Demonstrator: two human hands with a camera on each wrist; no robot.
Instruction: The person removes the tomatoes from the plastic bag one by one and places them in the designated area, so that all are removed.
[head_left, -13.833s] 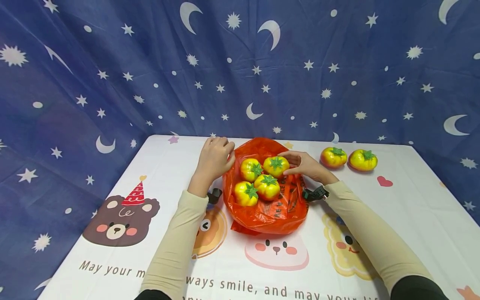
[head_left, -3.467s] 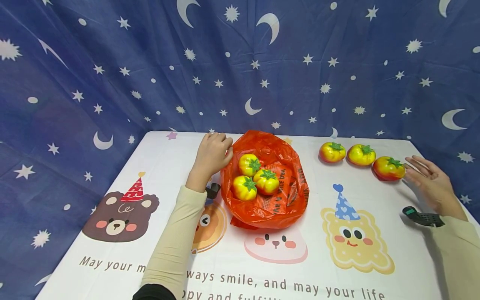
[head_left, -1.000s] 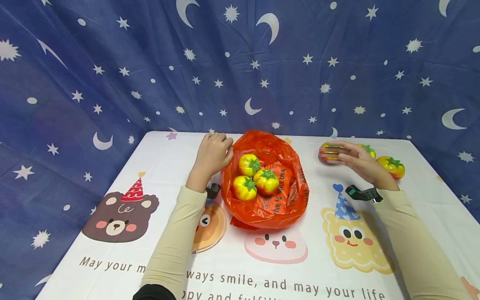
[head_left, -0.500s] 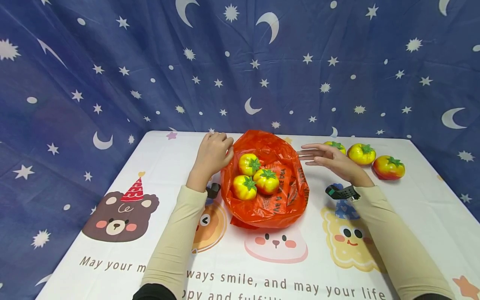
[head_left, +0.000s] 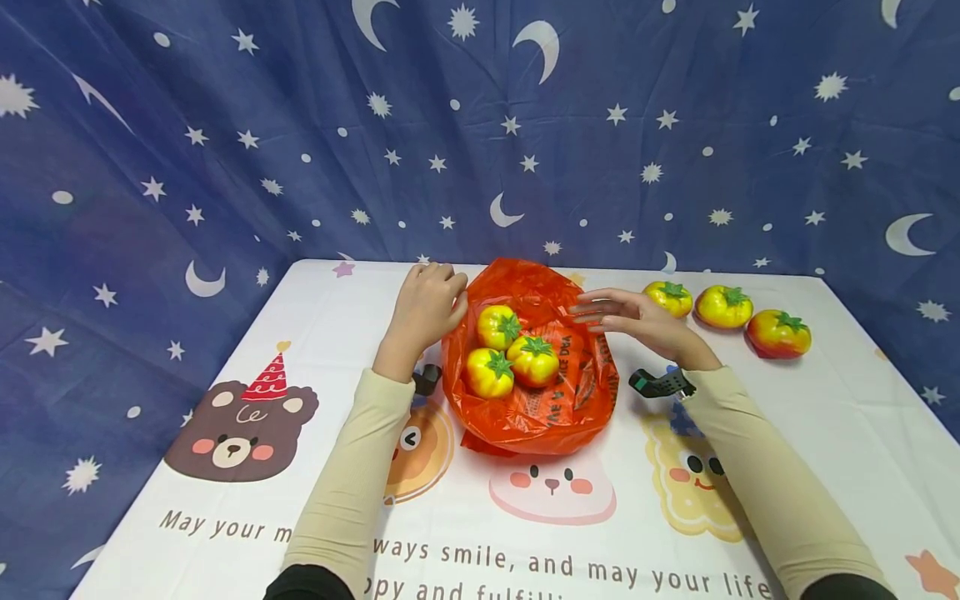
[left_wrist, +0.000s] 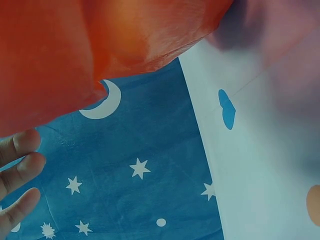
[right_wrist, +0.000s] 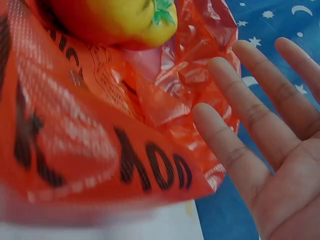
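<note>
An open red plastic bag [head_left: 577, 408] lies spread at mid-table with three yellow-red tomatoes [head_left: 533, 363] inside, glossy and green-topped like toy ones. At its left rim my left hand [head_left: 426, 312] holds the bag with bent fingers; the left wrist view shows several fingertips [left_wrist: 22, 167] below the plastic, while the thumb is hidden there. Over the bag's right rim hovers my right hand [head_left: 637, 321], holding nothing. Its fingers [right_wrist: 257, 112] are spread and nearly straight in the right wrist view, near a tomato [right_wrist: 120, 25].
Three more tomatoes stand in a row at the back right: one [head_left: 670, 297] behind my right hand, one [head_left: 723, 307] beside it, and a redder one [head_left: 778, 333] farthest right. A white printed cloth [head_left: 337, 517] covers the table; a blue starry curtain [head_left: 300, 125] hangs behind.
One tomato has gone from the bag to the right end of the row. After releasing it, my right hand came leftward past the row to the bag. The left hand stayed put.
</note>
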